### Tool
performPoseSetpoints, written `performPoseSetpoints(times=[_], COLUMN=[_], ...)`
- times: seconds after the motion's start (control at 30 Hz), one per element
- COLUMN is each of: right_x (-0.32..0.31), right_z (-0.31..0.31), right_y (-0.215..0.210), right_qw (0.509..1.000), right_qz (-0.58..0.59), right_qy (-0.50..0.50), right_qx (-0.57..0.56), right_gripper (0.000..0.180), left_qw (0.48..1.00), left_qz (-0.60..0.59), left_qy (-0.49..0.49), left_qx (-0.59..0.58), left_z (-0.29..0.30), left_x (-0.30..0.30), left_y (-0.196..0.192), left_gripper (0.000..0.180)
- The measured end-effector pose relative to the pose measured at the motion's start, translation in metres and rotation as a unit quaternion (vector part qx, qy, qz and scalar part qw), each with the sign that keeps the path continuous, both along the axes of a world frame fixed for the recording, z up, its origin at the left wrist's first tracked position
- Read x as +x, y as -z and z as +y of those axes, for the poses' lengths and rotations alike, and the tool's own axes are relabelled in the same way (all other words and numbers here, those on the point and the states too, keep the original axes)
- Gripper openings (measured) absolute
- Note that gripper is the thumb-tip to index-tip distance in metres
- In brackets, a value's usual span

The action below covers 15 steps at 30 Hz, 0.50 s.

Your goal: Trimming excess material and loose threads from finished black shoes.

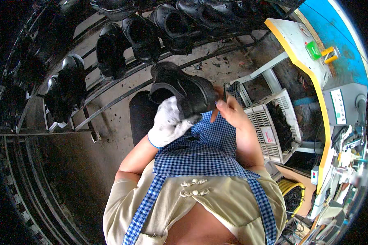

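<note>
Racked dark shoes [110, 51] fill the background at 11 o'clock. Centre: gloved left hand [169, 122] grasps black shoe [184, 90]; right hand [229, 108] pinches small tool [225, 92]. Judged best: brace firmly, trim slowly.

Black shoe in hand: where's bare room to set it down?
Bare floor lies between the shoe rack and your apron. The white basket holds black scraps; the yellow-edged bench is cluttered at its near end.

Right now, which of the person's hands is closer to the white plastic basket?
The right hand. It is at the toe of the black shoe, just left of the white basket. The gloved left hand holds the shoe from underneath, farther left.
</note>
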State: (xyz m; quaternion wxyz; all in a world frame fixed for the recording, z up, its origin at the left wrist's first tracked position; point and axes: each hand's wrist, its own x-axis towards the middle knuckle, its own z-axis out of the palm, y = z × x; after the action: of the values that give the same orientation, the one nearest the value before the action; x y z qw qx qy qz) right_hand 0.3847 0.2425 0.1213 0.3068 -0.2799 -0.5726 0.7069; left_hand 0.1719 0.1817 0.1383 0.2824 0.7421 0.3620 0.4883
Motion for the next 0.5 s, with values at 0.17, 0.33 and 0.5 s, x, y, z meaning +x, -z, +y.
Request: performPoseSetpoints(times=[0.17, 0.33, 0.5], right_x=[0.01, 0.014, 0.037], right_z=[-0.025, -0.04, -0.044], right_y=[0.017, 0.027, 0.041], right_qw=[0.991, 0.958, 0.955], right_qz=[0.1, 0.053, 0.071], right_qy=[0.001, 0.113, 0.146], right_qx=[-0.092, -0.258, -0.247], right_gripper=[0.073, 0.06, 0.049], left_qw=[0.975, 0.96, 0.961], left_qz=[0.188, 0.261, -0.152], left_qy=[-0.008, 0.089, 0.219], left_qx=[0.119, 0.051, -0.081], left_z=[0.001, -0.007, -0.008], left_x=[0.012, 0.001, -0.037], left_y=[0.032, 0.008, 0.001], left_gripper=[0.037, 0.039, 0.033])
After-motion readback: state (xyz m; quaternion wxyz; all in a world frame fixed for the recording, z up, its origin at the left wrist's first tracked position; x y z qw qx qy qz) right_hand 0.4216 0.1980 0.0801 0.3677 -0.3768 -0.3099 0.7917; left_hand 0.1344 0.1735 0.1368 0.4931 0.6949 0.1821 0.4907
